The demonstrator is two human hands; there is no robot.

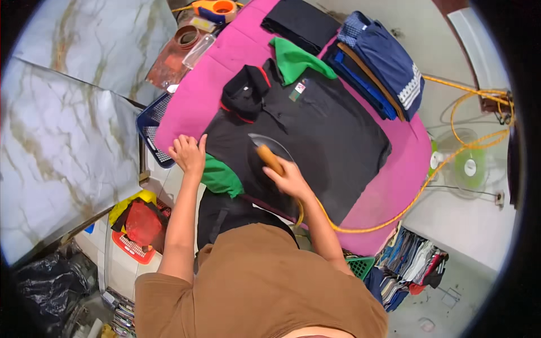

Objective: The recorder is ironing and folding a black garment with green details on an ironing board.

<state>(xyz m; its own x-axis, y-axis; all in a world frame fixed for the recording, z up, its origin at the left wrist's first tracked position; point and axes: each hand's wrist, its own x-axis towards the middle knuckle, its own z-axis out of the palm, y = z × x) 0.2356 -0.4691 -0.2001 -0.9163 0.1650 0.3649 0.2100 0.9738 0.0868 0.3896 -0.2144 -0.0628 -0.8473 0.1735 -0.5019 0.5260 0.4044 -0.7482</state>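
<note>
A black polo shirt (pixel 334 139) with green sleeves and red collar trim lies spread on a pink padded ironing surface (pixel 192 99). My right hand (pixel 289 177) grips the wooden handle of a clothes iron (pixel 272 148), whose dark soleplate rests on the shirt front below the placket. From the iron a yellow cord (pixel 405 211) runs off to the right. My left hand (pixel 187 154) lies at the shirt's shoulder, fingers apart on the pink cloth beside the near green sleeve (pixel 222 175). The other green sleeve (pixel 300 61) is folded over near the collar.
Folded dark clothes (pixel 302 25) and a stack of folded garments (pixel 376 67) sit along the far edge. A tape dispenser (pixel 215 10) stands at the top. Left is a blue basket (pixel 152 126); a red basket (pixel 133 247) is on the floor. A fan (pixel 465 164) stands right.
</note>
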